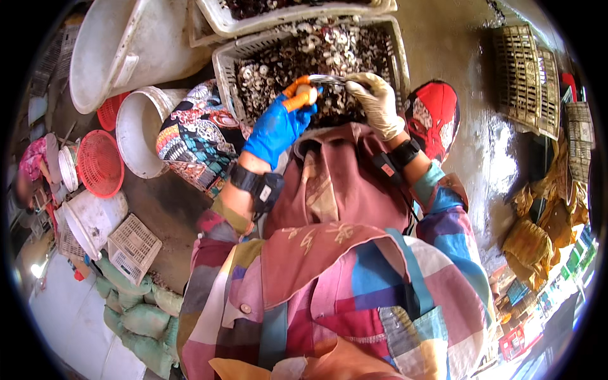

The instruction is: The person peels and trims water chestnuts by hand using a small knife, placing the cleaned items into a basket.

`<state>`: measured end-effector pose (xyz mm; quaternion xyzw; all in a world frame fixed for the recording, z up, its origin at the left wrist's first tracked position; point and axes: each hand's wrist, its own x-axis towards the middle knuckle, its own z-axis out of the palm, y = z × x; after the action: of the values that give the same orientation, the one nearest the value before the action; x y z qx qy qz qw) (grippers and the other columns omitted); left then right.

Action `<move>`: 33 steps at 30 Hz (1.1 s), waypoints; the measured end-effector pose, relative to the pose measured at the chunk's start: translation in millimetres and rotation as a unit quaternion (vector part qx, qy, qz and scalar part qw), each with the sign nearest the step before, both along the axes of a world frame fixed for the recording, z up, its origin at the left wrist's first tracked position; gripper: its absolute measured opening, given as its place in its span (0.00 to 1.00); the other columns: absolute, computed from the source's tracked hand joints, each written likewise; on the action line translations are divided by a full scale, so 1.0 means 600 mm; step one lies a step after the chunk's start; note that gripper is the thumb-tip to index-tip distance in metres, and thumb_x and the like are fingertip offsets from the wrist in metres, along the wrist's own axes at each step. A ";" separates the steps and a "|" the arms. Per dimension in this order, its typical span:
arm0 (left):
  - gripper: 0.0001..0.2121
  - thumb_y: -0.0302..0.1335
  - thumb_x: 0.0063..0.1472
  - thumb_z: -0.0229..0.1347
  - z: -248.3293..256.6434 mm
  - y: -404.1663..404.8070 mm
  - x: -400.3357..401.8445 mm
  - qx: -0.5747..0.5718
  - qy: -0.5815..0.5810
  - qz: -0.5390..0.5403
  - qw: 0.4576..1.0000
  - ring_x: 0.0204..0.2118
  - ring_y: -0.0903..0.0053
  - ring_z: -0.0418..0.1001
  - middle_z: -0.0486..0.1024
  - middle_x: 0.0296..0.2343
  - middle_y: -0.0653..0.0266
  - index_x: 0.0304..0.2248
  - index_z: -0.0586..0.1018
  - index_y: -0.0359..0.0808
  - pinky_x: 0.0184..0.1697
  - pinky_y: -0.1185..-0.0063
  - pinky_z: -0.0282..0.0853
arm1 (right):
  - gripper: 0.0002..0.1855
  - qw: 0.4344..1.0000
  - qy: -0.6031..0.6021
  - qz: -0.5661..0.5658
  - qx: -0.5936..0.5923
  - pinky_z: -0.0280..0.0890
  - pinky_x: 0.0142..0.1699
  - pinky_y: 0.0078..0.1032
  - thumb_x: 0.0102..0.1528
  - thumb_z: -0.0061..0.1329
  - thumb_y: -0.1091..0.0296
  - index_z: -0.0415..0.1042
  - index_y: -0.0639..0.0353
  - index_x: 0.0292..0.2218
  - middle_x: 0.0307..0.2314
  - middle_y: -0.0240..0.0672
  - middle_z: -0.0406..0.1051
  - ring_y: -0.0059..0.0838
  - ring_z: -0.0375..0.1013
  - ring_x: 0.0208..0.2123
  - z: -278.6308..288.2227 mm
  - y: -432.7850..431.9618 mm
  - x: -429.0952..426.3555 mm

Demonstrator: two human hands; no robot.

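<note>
My left hand point(280, 126) wears a blue glove with orange covers on some fingers, and its fingers are curled. A pale rounded bit shows at the end of one orange cover; whether it is a bare fingertip or a held piece is unclear. In a white glove, my right hand point(377, 104) grips a thin shiny metal tool point(327, 80), whose far end reaches the left hand's orange fingers. Its exact kind is hard to make out. Both hands are above a pale plastic crate point(400, 52) holding many small dark and whitish curled pieces point(270, 78).
Another filled crate point(294, 24) adjoins at the top. To the left are a large white tub point(156, 52), a white bucket point(140, 133), a red basket point(99, 164) and green sacks point(147, 318). Slatted crates point(520, 76) stand right. Another person point(40, 154) is far left.
</note>
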<state>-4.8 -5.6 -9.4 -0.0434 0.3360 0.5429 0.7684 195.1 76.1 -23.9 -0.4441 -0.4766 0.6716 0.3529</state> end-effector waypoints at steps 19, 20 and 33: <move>0.18 0.28 0.60 0.44 -0.015 -0.008 -0.019 -0.034 0.020 -0.075 0.996 0.37 0.75 0.70 0.71 0.40 0.64 0.50 0.64 0.35 0.28 0.85 0.67 | 0.11 0.978 -0.103 0.096 0.158 0.64 0.37 0.26 0.46 0.53 0.63 0.73 0.58 0.30 0.24 0.38 0.71 0.30 0.71 0.30 0.051 -0.022 0.004; 0.18 0.28 0.61 0.44 -0.018 -0.005 -0.022 0.058 -0.042 -0.113 0.991 0.40 0.75 0.69 0.71 0.41 0.64 0.50 0.63 0.35 0.34 0.85 0.68 | 0.11 0.981 -0.102 0.064 0.154 0.64 0.37 0.26 0.46 0.53 0.62 0.73 0.58 0.30 0.25 0.39 0.71 0.31 0.71 0.30 0.045 -0.020 0.008; 0.17 0.25 0.60 0.46 0.012 0.001 -0.023 -0.037 0.044 -0.063 0.996 0.38 0.76 0.68 0.66 0.46 0.63 0.49 0.63 0.32 0.29 0.88 0.67 | 0.12 0.969 -0.215 0.024 0.121 0.65 0.34 0.28 0.45 0.53 0.62 0.73 0.58 0.30 0.24 0.38 0.72 0.34 0.72 0.29 0.000 0.000 0.021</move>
<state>-18.5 -5.1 -2.4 -0.0263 0.3916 0.4819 0.7834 207.8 76.1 -23.9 -0.5208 -0.6294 0.5061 0.2767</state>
